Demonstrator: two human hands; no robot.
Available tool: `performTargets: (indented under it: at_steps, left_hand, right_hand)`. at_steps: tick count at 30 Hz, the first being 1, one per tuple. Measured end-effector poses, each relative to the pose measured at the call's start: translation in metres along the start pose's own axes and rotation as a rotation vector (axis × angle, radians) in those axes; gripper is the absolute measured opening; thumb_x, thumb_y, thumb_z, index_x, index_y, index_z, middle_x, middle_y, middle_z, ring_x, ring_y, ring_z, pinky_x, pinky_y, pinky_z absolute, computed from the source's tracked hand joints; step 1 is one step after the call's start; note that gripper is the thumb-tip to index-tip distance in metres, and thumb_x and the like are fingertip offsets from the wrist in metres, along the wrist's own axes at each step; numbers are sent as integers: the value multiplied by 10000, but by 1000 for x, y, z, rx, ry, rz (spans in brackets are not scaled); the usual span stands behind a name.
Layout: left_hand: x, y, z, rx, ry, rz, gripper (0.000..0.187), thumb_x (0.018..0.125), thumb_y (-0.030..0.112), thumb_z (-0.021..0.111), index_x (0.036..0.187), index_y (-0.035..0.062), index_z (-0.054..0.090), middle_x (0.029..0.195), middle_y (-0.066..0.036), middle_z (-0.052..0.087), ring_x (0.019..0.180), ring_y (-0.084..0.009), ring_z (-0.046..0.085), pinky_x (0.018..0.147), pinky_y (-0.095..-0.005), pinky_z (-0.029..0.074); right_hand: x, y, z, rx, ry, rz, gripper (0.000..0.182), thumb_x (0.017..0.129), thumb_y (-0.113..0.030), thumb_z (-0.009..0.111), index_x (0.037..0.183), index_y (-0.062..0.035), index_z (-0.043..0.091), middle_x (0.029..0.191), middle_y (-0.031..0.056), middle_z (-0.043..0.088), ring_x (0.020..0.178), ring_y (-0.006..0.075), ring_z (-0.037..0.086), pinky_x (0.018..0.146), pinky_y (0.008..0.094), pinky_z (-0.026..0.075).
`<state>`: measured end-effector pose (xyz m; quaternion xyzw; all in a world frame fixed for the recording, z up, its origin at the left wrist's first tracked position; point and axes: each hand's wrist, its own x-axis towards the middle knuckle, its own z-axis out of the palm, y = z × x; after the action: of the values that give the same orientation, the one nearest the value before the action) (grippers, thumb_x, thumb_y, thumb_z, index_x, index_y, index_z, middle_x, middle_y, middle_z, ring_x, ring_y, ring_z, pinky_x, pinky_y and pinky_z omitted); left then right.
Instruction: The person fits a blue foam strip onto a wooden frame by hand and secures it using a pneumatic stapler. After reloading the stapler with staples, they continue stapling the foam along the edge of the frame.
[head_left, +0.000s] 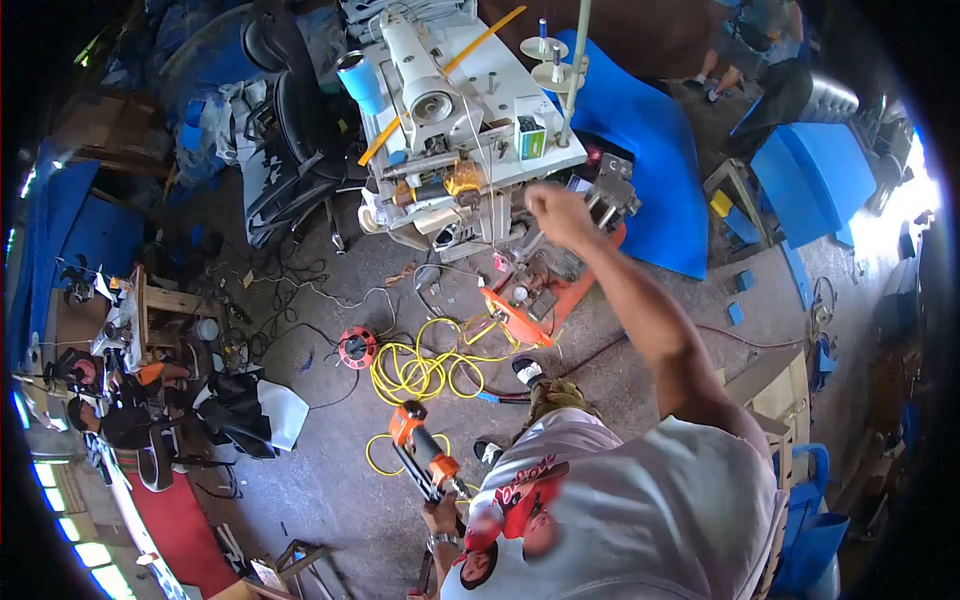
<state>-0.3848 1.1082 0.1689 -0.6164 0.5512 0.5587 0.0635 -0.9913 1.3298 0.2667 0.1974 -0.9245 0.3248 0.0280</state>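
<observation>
My left hand [440,516], with a watch on its wrist, is closed around the lower end of an orange and black nail gun [432,458]. The tool's head points up and away from me. My right hand [560,214] is stretched forward with its fingers curled in, just off the front corner of a white sewing machine table [545,165]. Whatever its fingers hold, if anything, is hidden. Below that arm stands an orange air compressor [530,310] with a gauge. A yellow air hose [410,372] lies coiled on the floor between the compressor and the nail gun.
A sewing machine [415,70] and a yellow-black power tool [440,187] rest on the table. A red cable reel [357,347] sits by the hose, with cords around it. A black office chair [290,110] stands left; blue sheets [650,150] lean right. Other people sit at the far left and back right.
</observation>
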Motion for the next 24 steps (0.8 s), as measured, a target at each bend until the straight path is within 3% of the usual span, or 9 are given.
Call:
performTargets:
  at_steps: [2, 4, 6, 9, 13, 18, 19, 22, 24]
  left_hand:
    - [-19, -7, 9, -162, 95, -27, 178, 778, 85, 766, 850, 53, 606, 599, -26, 576, 436, -155, 536, 397, -329, 418]
    - [-36, -16, 21, -325, 175, -44, 156, 778, 92, 759, 825, 56, 614, 607, -27, 588, 440, -161, 542, 400, -335, 415]
    - [-42, -23, 32, -348, 212, -98, 150, 773, 89, 762, 808, 55, 620, 610, -28, 594, 445, -158, 544, 404, -335, 413]
    - [-46, -29, 49, -351, 226, -162, 141, 766, 84, 766, 783, 55, 629, 614, -28, 604, 451, -155, 547, 410, -335, 411]
    - [-52, -40, 64, -353, 236, -226, 133, 756, 79, 771, 750, 54, 641, 620, -29, 617, 460, -149, 551, 418, -335, 408]
    - [-41, -89, 71, -336, 178, -241, 129, 743, 71, 778, 708, 53, 655, 627, -30, 634, 472, -143, 556, 429, -335, 405]
    - [-25, -123, 76, -271, 187, -120, 142, 741, 62, 783, 700, 56, 647, 617, -31, 627, 462, -145, 551, 420, -331, 399]
    - [-83, -6, 85, -281, 340, -259, 211, 732, 41, 814, 664, 80, 618, 572, -21, 593, 421, -144, 521, 399, -326, 387]
    - [-71, -40, 86, -193, 301, -69, 216, 723, 44, 826, 673, 82, 619, 583, -22, 598, 439, -145, 533, 410, -327, 398]
  right_hand:
    - [75, 11, -9, -110, 213, -57, 181, 958, -233, 561, 1022, -177, 721, 948, 168, 705, 908, 400, 680, 810, 503, 534]
    - [138, 27, -18, -286, 78, -14, 258, 938, -233, 581, 1134, -167, 736, 1256, 160, 653, 1193, 374, 597, 972, 488, 528]
    - [176, 38, -15, -458, 65, 12, 222, 962, -276, 559, 1060, -180, 733, 1204, 149, 657, 1156, 361, 602, 998, 477, 483]
    - [212, 56, -6, -665, -143, 49, 349, 976, -328, 554, 1221, -118, 687, 1309, 170, 634, 1331, 333, 526, 1107, 454, 417]
    - [232, 57, -3, -682, -349, 137, 388, 961, -262, 541, 1286, -105, 682, 1443, 176, 585, 1316, 372, 582, 1088, 487, 489]
    - [256, 66, -1, -580, -386, 232, 451, 886, -399, 698, 1207, -83, 723, 1356, 195, 655, 1264, 358, 634, 1061, 469, 519]
    - [261, 72, -2, -581, -391, 210, 478, 857, -411, 740, 1197, -76, 727, 1337, 200, 666, 1253, 356, 640, 1057, 463, 519]
    - [260, 76, -6, -570, -353, 195, 462, 825, -385, 802, 1143, -55, 743, 1297, 224, 677, 1222, 355, 655, 1027, 467, 526]
    - [258, 73, -11, -597, -380, 127, 416, 818, -343, 814, 1136, -83, 749, 1253, 222, 693, 1190, 360, 667, 1001, 473, 533]
